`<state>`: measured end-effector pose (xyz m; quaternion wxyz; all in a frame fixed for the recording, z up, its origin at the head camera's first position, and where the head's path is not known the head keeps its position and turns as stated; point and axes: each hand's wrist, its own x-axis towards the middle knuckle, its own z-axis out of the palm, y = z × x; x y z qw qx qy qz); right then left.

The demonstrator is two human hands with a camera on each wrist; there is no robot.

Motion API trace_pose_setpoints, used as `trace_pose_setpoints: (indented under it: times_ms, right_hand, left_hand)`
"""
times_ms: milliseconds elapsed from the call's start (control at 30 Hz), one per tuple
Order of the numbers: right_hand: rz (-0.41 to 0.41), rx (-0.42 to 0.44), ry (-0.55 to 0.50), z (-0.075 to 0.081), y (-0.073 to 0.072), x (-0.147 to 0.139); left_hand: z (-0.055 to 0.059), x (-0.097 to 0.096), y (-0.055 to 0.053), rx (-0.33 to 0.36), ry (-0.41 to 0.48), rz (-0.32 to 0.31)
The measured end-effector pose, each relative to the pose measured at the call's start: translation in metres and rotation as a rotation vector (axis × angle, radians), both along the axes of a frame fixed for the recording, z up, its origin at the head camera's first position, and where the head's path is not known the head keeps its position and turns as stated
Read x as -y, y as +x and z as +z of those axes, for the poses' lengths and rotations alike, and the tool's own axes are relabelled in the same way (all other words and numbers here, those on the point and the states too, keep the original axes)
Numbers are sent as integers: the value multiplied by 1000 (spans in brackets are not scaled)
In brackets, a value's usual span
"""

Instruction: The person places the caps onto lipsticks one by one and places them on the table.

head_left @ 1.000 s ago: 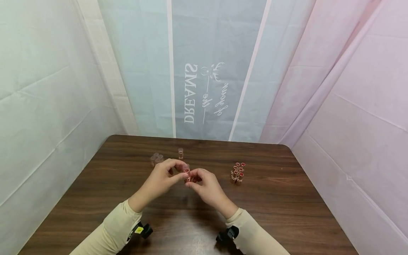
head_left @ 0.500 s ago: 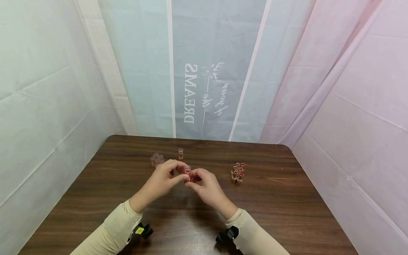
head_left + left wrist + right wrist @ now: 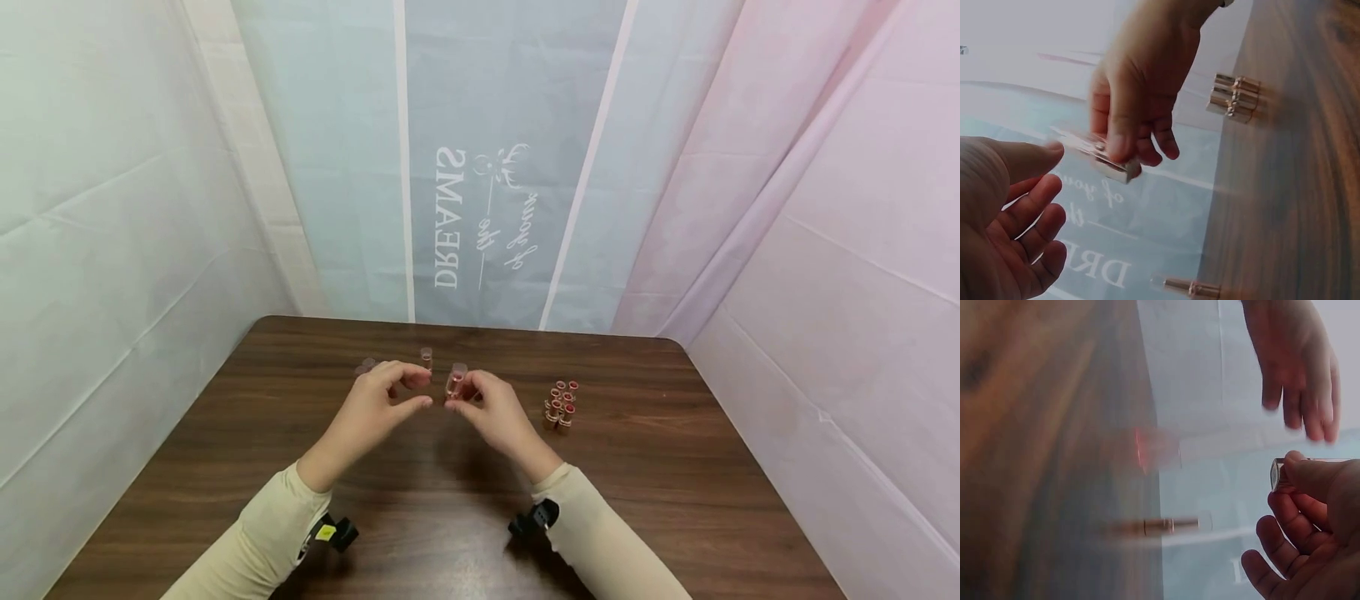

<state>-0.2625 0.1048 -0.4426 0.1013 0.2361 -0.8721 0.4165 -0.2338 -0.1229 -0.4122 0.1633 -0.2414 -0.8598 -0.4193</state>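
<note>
My right hand (image 3: 497, 410) pinches a lipstick tube (image 3: 455, 385) between thumb and fingers; a clear cap covers its gold base and red tip. In the left wrist view the lipstick tube (image 3: 1117, 170) is blurred and tilted. My left hand (image 3: 375, 414) is just left of it, thumb and fingers spread apart with nothing between them. Behind the hands stands another gold lipstick with a clear cap (image 3: 427, 358). Several clear caps (image 3: 366, 367) sit at the back left, partly hidden by my left hand.
Several uncapped lipsticks (image 3: 560, 407), gold with red tips, stand grouped upright to the right of my right hand. The brown wooden table (image 3: 652, 483) ends at a pale printed curtain (image 3: 510, 100) behind. White cloth walls (image 3: 847, 333) flank both sides.
My left hand has let go of the lipstick, and its fingers have parted from it. My right hand has lifted the lipstick slightly up and to the right.
</note>
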Motion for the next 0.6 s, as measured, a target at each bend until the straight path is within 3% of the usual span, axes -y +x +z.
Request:
trace_pose_setpoints:
  times_ms: [333,600]
  right_hand:
    - [-87,48,69,2,-63,6]
    - [-155,87,199,-15,-94,20]
  left_hand:
    - [7,13,-2,1,46,53]
    - [10,19,-4,19,82,76]
